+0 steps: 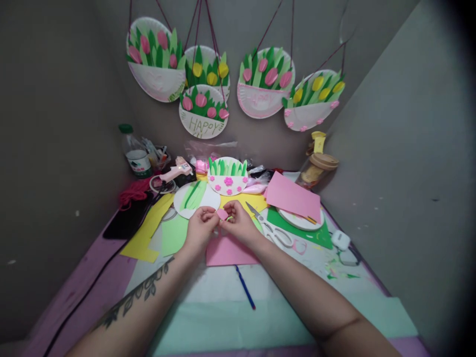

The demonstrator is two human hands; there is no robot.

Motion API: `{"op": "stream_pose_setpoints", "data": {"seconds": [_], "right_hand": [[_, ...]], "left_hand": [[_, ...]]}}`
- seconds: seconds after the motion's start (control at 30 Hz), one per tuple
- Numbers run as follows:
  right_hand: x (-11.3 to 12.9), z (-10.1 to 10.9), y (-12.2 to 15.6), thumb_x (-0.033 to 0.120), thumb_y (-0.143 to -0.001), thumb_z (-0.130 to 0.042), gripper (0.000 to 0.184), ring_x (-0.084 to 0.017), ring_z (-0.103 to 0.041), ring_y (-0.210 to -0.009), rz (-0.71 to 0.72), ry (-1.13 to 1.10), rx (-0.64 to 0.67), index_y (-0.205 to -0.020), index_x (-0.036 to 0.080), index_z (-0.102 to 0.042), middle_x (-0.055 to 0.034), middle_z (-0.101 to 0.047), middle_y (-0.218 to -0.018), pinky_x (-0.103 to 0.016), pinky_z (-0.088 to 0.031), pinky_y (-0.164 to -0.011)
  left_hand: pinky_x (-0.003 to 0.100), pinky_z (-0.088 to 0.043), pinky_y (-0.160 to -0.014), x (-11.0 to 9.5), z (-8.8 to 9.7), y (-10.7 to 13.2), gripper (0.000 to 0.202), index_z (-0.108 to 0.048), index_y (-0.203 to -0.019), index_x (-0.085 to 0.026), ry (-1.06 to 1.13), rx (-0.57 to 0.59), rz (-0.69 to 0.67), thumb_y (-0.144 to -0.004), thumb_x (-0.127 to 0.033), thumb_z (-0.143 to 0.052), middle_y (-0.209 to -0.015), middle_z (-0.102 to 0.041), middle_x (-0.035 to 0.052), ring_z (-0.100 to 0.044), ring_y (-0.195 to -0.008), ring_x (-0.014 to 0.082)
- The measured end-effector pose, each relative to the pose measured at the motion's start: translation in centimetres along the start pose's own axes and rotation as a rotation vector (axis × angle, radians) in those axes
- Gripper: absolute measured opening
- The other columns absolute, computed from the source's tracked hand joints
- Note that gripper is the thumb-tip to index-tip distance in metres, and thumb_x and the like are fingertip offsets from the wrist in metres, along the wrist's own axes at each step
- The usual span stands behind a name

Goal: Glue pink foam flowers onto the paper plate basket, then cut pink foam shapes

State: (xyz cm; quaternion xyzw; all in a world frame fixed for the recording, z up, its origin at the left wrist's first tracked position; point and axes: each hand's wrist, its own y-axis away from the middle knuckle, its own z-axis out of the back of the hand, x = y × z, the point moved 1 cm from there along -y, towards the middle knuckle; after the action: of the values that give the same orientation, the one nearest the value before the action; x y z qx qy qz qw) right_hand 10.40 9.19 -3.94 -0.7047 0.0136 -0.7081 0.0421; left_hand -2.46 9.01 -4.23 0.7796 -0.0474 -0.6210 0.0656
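Note:
A small pink paper piece (222,214) is pinched between both hands near the middle of the table. My left hand (203,225) has its fingertips closed on the left side of the piece. From the right, my right hand (238,222) pinches the same piece. Beneath the hands lies a sheet of pink paper (230,252). Just behind them is a white paper plate (180,201) with green paper strips (195,194) on it. White-handled scissors (273,230) rest partly open, to the right of my right hand.
A blue pencil (245,287) lies in front. Behind stand a decorated plate basket (228,184), a pink glue gun (176,171), a bottle (136,153) and a lidded cup (318,168). Pink paper (293,196) covers plates at right. Several flower plates (266,101) hang on the wall.

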Motion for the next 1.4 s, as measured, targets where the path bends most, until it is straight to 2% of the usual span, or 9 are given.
{"op": "stream_pose_setpoints", "data": {"seconds": [0.17, 0.4, 0.63, 0.83, 0.97, 1.07, 1.4], "right_hand": [[-0.5, 0.0, 0.1, 0.028, -0.071, -0.066, 0.03, -0.013, -0.053, -0.07, 0.061, -0.01, -0.049, -0.092, 0.022, -0.046, 0.0028, -0.052, -0.077, -0.025, -0.041, -0.059], [-0.9, 0.3, 0.0, 0.026, -0.074, -0.064, 0.028, -0.013, -0.053, -0.064, 0.049, 0.003, -0.054, -0.094, 0.022, -0.045, 0.0055, -0.051, -0.069, -0.025, -0.041, -0.059], [-1.5, 0.1, -0.2, 0.028, -0.07, -0.066, 0.031, -0.012, -0.053, -0.064, -0.004, -0.091, -0.024, -0.092, 0.022, -0.045, 0.0052, -0.053, -0.072, -0.024, -0.041, -0.057], [-1.1, 0.4, -0.3, 0.018, -0.062, -0.066, 0.035, -0.011, -0.054, -0.06, -0.076, -0.171, -0.012, -0.09, 0.021, -0.046, 0.0068, -0.057, -0.067, -0.023, -0.04, -0.056], [-0.2, 0.6, -0.1, 0.027, -0.067, -0.066, 0.033, -0.01, -0.052, -0.052, -0.141, -0.165, -0.015, -0.091, 0.021, -0.046, 0.0062, -0.06, -0.065, -0.022, -0.038, -0.049], [0.2, 0.5, 0.0, 0.034, -0.067, -0.07, 0.037, -0.009, -0.05, -0.048, -0.142, -0.158, -0.015, -0.091, 0.022, -0.045, 0.0067, -0.06, -0.063, -0.021, -0.036, -0.045], [0.1, 0.4, 0.0, 0.039, -0.062, -0.078, 0.044, -0.009, -0.049, -0.049, -0.167, -0.24, -0.01, -0.088, 0.021, -0.048, 0.0064, -0.059, -0.062, -0.02, -0.034, -0.046]], "left_hand": [[0.017, -0.039, -0.05, -0.2, -0.1, 0.2, 0.032, -0.054, -0.079, -0.017, -0.003, -0.015, -0.033, -0.06, -0.029, -0.077, -0.06, -0.062, -0.0034, -0.055, -0.052, 0.0082], [0.016, -0.033, -0.042, -0.5, -0.3, 0.6, 0.032, -0.053, -0.08, -0.017, -0.108, 0.013, -0.043, -0.064, -0.034, -0.075, -0.052, -0.054, -0.007, -0.045, -0.041, 0.0057], [0.015, -0.032, -0.045, -0.5, -0.2, 0.3, 0.03, -0.054, -0.078, -0.016, -0.074, -0.024, -0.039, -0.061, -0.029, -0.075, -0.055, -0.056, -0.0052, -0.048, -0.046, 0.0059], [0.017, -0.034, -0.047, -0.5, -0.1, 0.2, 0.03, -0.053, -0.081, -0.017, -0.069, -0.037, -0.016, -0.061, -0.027, -0.074, -0.054, -0.058, -0.0052, -0.051, -0.048, 0.0079], [0.018, -0.035, -0.049, -0.4, 0.0, 0.3, 0.031, -0.052, -0.083, -0.017, -0.077, -0.022, -0.018, -0.063, -0.029, -0.073, -0.058, -0.061, -0.0033, -0.055, -0.052, 0.0096], [0.018, -0.036, -0.05, -0.4, 0.0, 0.3, 0.032, -0.052, -0.083, -0.017, -0.068, -0.014, -0.034, -0.063, -0.03, -0.074, -0.058, -0.061, -0.0034, -0.056, -0.053, 0.0095], [0.019, -0.037, -0.049, -0.6, -0.1, 0.4, 0.033, -0.053, -0.079, -0.017, -0.077, -0.025, -0.067, -0.061, -0.033, -0.075, -0.056, -0.058, -0.0043, -0.054, -0.052, 0.0099]]}}
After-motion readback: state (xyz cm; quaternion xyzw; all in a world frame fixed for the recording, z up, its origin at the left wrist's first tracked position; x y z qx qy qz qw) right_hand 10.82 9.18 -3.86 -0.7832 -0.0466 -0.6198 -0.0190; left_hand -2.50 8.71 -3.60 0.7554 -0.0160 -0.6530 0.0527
